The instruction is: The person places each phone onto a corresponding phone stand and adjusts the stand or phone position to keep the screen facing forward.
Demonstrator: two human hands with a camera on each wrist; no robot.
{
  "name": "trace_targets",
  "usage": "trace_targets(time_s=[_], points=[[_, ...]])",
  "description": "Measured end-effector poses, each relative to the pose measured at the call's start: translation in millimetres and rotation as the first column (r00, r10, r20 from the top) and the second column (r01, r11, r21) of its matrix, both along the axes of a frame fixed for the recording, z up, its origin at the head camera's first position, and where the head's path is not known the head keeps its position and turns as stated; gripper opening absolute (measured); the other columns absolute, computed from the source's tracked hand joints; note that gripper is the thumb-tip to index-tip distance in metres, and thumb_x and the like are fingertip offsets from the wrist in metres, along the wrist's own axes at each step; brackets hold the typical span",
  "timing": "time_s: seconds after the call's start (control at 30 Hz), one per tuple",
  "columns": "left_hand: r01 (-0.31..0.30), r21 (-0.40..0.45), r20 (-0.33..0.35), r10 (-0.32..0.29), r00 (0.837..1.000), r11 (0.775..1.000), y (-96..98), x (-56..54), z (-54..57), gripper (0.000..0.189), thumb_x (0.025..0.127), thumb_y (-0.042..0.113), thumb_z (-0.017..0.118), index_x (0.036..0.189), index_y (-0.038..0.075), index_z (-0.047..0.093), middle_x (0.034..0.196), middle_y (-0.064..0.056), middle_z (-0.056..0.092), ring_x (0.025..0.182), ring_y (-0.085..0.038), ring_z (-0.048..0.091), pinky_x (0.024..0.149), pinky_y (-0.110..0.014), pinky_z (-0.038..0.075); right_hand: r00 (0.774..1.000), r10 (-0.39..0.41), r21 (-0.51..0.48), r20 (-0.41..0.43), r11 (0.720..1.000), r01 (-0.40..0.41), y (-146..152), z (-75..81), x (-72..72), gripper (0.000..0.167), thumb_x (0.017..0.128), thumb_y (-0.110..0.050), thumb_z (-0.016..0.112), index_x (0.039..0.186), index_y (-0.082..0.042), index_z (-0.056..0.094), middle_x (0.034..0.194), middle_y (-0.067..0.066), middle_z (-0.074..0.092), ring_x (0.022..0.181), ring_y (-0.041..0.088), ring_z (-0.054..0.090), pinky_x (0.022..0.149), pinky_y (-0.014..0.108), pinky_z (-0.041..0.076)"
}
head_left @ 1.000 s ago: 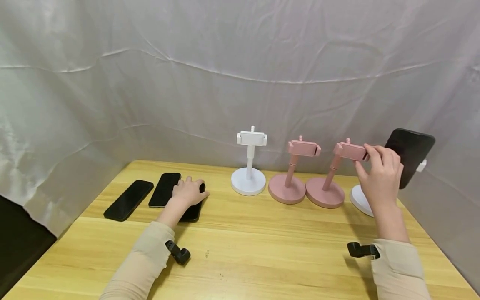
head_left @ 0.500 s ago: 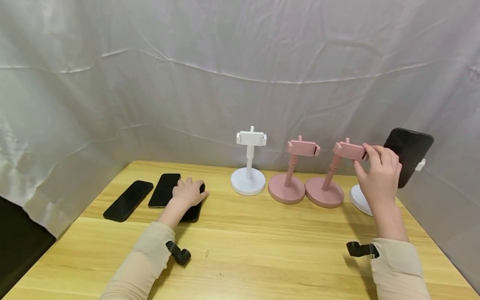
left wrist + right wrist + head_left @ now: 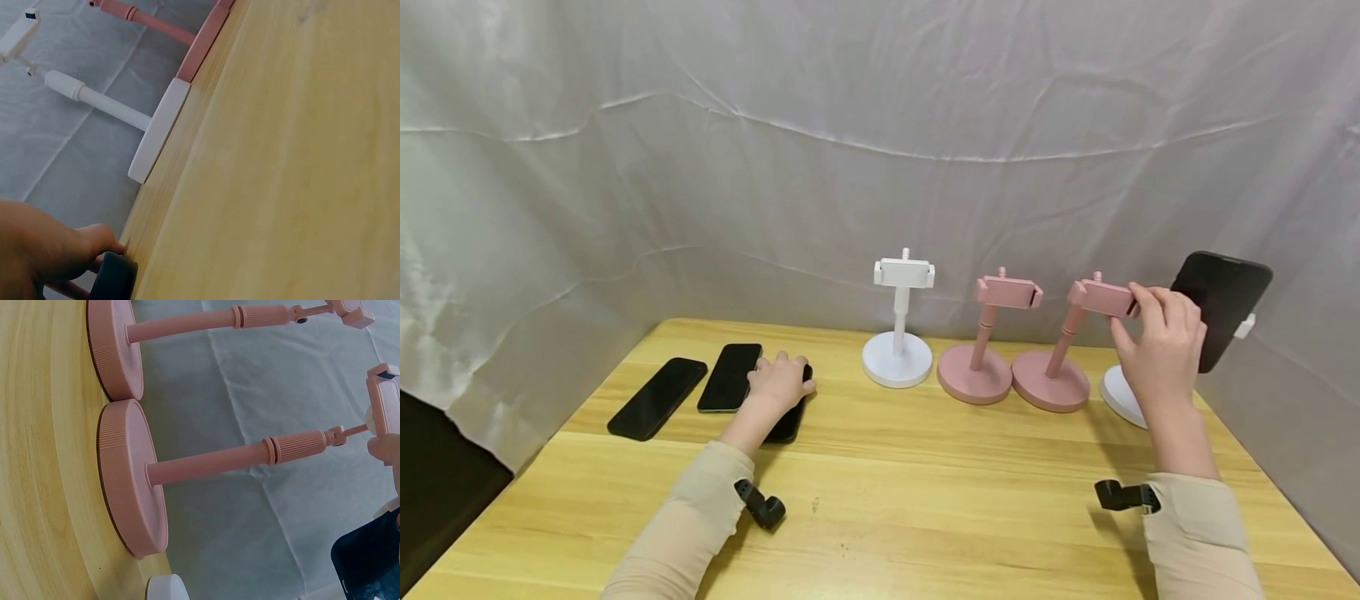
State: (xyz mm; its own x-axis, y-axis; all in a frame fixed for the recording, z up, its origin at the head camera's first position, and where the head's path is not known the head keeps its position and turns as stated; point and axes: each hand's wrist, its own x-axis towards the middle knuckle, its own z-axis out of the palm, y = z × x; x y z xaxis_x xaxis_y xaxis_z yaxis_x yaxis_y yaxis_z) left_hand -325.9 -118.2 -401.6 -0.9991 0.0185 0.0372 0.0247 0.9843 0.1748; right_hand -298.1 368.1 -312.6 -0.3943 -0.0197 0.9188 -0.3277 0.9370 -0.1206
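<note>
My left hand (image 3: pixel 777 386) grips a black phone (image 3: pixel 788 425) lying on the wooden table, thumb at its right edge. The hand covers much of that phone; in the left wrist view only one end of the phone (image 3: pixel 115 275) shows beside the thumb. On the right, my right hand (image 3: pixel 1162 346) pinches the clamp end of a pink phone stand (image 3: pixel 1051 382), thumb below and fingers above. The right wrist view shows this stand's round base (image 3: pixel 132 481) on the table and its clamp (image 3: pixel 386 403) at the fingertips.
Two more black phones, one far left (image 3: pixel 657 399) and one nearer (image 3: pixel 730 377), lie flat. A white stand (image 3: pixel 897 360) and another pink stand (image 3: pixel 974 374) stand along the back. Behind my right hand, a further white stand (image 3: pixel 1123 397) bears a dark phone (image 3: pixel 1221 296). Grey cloth (image 3: pixel 880 125) hangs behind.
My left thumb and fingers have drawn slightly inward over the phone. The right hand stays at the pink stand's clamp; the stands have not moved.
</note>
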Motion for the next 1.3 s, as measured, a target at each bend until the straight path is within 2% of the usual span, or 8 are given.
trace_targets(time_s=[0.43, 0.6, 0.83, 1.0, 1.17, 1.3], points=[[0.006, 0.003, -0.055, -0.006, 0.998, 1.0, -2.0, -2.4, -1.4, 0.051, 0.088, 0.041, 0.065, 0.131, 0.014, 0.06, 0.126, -0.021, 0.056, 0.108, -0.054, 0.051, 0.083, -0.065, 0.046, 1.0, -0.011, 0.021, 0.029, 1.0, 0.011, 1.2, -0.4, 2.0, 0.045, 0.085, -0.006, 0.072, 0.126, 0.005, 0.058, 0.118, 0.03, 0.053, 0.116, 0.049, 0.044, 0.085, 0.06, 0.033], [0.01, 0.0, -0.076, -0.01, 0.997, 1.0, -0.6, -0.3, 2.1, 0.054, 0.086, 0.043, 0.068, 0.131, 0.015, 0.061, 0.125, -0.019, 0.058, 0.106, -0.053, 0.053, 0.082, -0.063, 0.048, 1.0, -0.011, 0.012, 0.022, 1.0, 0.011, 0.8, -1.2, 1.0, 0.045, 0.083, -0.004, 0.073, 0.126, 0.004, 0.058, 0.117, 0.029, 0.054, 0.116, 0.048, 0.044, 0.086, 0.06, 0.033], [0.019, -0.008, -0.119, -0.02, 0.993, 1.0, 0.0, 0.4, 5.5, 0.055, 0.085, 0.045, 0.068, 0.132, 0.016, 0.06, 0.13, -0.017, 0.057, 0.102, -0.05, 0.054, 0.079, -0.061, 0.048, 1.0, -0.004, -0.033, -0.015, 0.999, 0.003, -1.5, -2.2, -1.8, 0.047, 0.077, -0.001, 0.077, 0.122, 0.003, 0.062, 0.115, 0.027, 0.056, 0.115, 0.046, 0.046, 0.088, 0.062, 0.032], [0.018, 0.002, -0.17, -0.017, 0.985, 1.0, 2.0, 0.0, 6.8, 0.056, 0.084, 0.043, 0.069, 0.132, 0.017, 0.059, 0.131, -0.016, 0.056, 0.1, -0.048, 0.054, 0.079, -0.059, 0.047, 1.0, -0.007, -0.025, -0.013, 1.0, 0.007, -1.2, -1.6, -1.3, 0.047, 0.078, -0.001, 0.076, 0.123, 0.003, 0.061, 0.115, 0.028, 0.056, 0.115, 0.046, 0.046, 0.088, 0.062, 0.033], [0.016, 0.019, -0.187, -0.012, 0.982, 1.0, 2.6, 0.7, 8.5, 0.055, 0.085, 0.042, 0.068, 0.134, 0.018, 0.058, 0.133, -0.015, 0.054, 0.101, -0.046, 0.053, 0.079, -0.057, 0.045, 1.0, -0.009, 0.01, 0.016, 1.0, 0.009, 0.2, -0.5, 0.7, 0.046, 0.082, -0.003, 0.074, 0.126, 0.003, 0.059, 0.117, 0.029, 0.055, 0.116, 0.048, 0.045, 0.087, 0.061, 0.033], [0.021, 0.025, -0.213, -0.015, 0.977, 0.999, 1.8, 0.7, 9.5, 0.055, 0.085, 0.04, 0.067, 0.135, 0.018, 0.058, 0.136, -0.015, 0.053, 0.104, -0.047, 0.052, 0.081, -0.058, 0.045, 1.0, -0.006, 0.008, 0.011, 1.0, 0.006, 0.1, -0.1, 0.5, 0.047, 0.081, -0.003, 0.074, 0.125, 0.003, 0.059, 0.117, 0.028, 0.055, 0.116, 0.048, 0.045, 0.088, 0.061, 0.033]])
